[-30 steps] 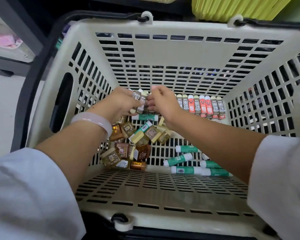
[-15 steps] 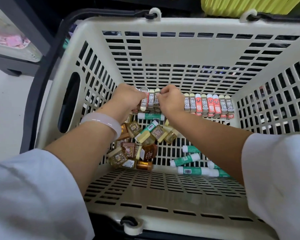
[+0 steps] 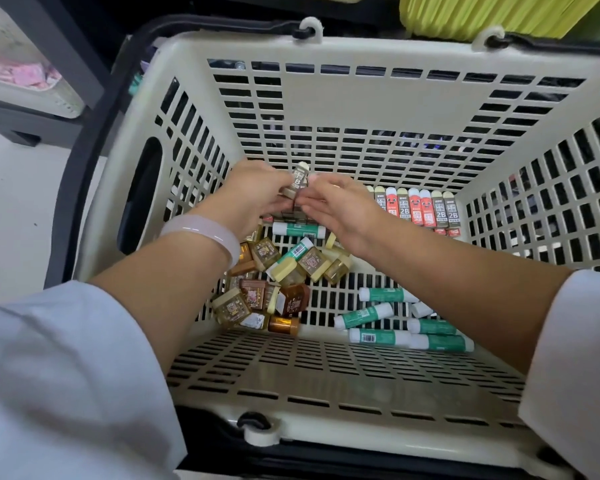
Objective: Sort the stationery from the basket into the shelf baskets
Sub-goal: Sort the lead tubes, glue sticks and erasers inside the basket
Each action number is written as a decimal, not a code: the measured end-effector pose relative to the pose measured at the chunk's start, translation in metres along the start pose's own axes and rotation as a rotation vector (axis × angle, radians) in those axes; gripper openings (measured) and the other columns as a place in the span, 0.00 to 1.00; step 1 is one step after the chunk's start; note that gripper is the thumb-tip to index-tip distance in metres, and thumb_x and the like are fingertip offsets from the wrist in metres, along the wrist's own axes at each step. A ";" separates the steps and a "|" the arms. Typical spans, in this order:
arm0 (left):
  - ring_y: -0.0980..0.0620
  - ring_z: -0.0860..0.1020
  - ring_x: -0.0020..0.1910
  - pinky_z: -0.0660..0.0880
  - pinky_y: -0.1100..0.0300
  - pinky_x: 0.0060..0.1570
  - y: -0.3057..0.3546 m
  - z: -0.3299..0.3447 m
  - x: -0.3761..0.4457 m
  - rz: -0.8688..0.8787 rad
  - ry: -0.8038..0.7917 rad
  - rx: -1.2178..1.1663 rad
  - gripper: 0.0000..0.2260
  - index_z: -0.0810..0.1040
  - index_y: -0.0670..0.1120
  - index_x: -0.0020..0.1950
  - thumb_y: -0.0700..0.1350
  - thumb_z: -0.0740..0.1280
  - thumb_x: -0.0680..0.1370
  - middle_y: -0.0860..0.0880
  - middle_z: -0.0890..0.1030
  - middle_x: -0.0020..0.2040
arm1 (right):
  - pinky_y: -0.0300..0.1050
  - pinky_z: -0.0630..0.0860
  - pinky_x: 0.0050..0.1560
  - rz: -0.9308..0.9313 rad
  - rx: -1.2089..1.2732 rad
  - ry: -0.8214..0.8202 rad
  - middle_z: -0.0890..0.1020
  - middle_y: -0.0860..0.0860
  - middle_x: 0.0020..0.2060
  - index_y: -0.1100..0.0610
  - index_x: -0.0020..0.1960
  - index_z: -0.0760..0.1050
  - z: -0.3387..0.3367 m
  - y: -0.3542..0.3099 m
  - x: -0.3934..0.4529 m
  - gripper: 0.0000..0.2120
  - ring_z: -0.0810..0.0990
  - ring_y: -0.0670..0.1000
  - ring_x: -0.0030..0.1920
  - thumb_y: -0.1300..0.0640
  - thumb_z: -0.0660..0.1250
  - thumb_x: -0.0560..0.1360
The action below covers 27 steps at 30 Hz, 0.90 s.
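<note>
Both my hands reach into a beige slotted basket. My left hand, with a pale bangle on its wrist, grips a small bunch of 2B lead cases raised above the basket floor. My right hand touches the same bunch from the right with its fingertips. A row of 2B lead cases, red and olive, stands against the far wall. Small brown and gold jars lie heaped at the middle. Green and white glue sticks lie at the near right.
A yellow-green basket sits beyond the far rim. At the upper left stands a clear bin with pink items on a dark shelf frame. The black handle runs along the basket's left side, over a pale floor.
Both hands have lifted slightly from the row at the far wall, bringing a bunch of lead cases up between them. The camera moved closer.
</note>
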<state>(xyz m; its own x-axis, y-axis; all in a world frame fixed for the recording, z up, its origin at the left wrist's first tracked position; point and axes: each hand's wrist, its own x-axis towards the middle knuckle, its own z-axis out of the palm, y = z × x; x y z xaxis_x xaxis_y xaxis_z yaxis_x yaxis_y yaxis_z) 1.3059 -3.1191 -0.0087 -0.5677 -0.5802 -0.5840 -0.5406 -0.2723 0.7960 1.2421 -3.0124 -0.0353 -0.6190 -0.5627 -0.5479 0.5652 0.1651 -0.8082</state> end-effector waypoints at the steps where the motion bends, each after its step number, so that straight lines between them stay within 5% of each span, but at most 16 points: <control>1: 0.50 0.80 0.40 0.80 0.63 0.40 -0.001 0.000 0.000 0.019 -0.020 0.064 0.03 0.74 0.41 0.43 0.38 0.67 0.75 0.42 0.80 0.47 | 0.39 0.79 0.48 -0.010 0.006 0.040 0.81 0.56 0.44 0.60 0.58 0.69 0.000 -0.001 0.001 0.12 0.81 0.49 0.43 0.60 0.65 0.76; 5: 0.55 0.78 0.35 0.77 0.66 0.36 -0.005 0.003 0.002 0.121 -0.061 0.310 0.07 0.76 0.46 0.37 0.43 0.69 0.75 0.48 0.80 0.37 | 0.39 0.80 0.45 -0.020 -0.095 0.076 0.79 0.57 0.48 0.59 0.51 0.72 -0.003 0.000 0.008 0.07 0.79 0.51 0.45 0.61 0.67 0.75; 10: 0.45 0.81 0.47 0.78 0.52 0.49 -0.008 0.006 0.006 0.130 -0.008 0.412 0.08 0.75 0.47 0.38 0.39 0.63 0.77 0.42 0.81 0.48 | 0.47 0.80 0.48 -0.085 -0.414 0.333 0.78 0.52 0.43 0.55 0.41 0.70 -0.017 0.010 0.024 0.06 0.79 0.53 0.46 0.60 0.67 0.75; 15: 0.52 0.77 0.35 0.77 0.59 0.40 -0.007 0.006 0.008 0.118 -0.008 0.424 0.06 0.76 0.44 0.46 0.40 0.60 0.79 0.41 0.81 0.48 | 0.50 0.80 0.49 -0.131 -0.521 0.397 0.79 0.53 0.43 0.55 0.34 0.70 -0.010 0.016 0.039 0.12 0.81 0.54 0.45 0.63 0.65 0.75; 18: 0.50 0.77 0.37 0.77 0.57 0.42 -0.008 0.006 0.010 0.124 -0.007 0.453 0.06 0.76 0.43 0.48 0.40 0.60 0.79 0.41 0.81 0.48 | 0.45 0.78 0.45 -0.220 -0.719 0.424 0.78 0.51 0.40 0.55 0.32 0.69 -0.010 0.016 0.040 0.14 0.79 0.49 0.39 0.63 0.64 0.76; 23: 0.54 0.76 0.35 0.75 0.62 0.39 -0.011 0.004 0.009 0.185 -0.119 0.524 0.08 0.76 0.44 0.48 0.40 0.57 0.80 0.47 0.79 0.42 | 0.26 0.70 0.32 -0.312 -0.952 0.254 0.80 0.52 0.46 0.63 0.49 0.80 -0.030 0.008 0.031 0.10 0.75 0.44 0.36 0.65 0.60 0.77; 27: 0.56 0.77 0.36 0.73 0.66 0.34 -0.015 0.008 0.008 0.254 -0.251 0.616 0.10 0.77 0.45 0.47 0.41 0.56 0.80 0.49 0.80 0.43 | 0.37 0.74 0.46 -0.475 -1.286 0.044 0.81 0.55 0.53 0.60 0.56 0.78 -0.052 0.006 0.017 0.12 0.79 0.50 0.46 0.63 0.60 0.77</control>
<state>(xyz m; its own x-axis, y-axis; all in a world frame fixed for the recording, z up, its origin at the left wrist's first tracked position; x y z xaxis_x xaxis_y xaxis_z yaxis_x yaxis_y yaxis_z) 1.3045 -3.1136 -0.0261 -0.8086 -0.3536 -0.4703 -0.5831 0.3741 0.7211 1.2071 -2.9789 -0.0603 -0.6393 -0.7539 -0.1512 -0.5891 0.6066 -0.5338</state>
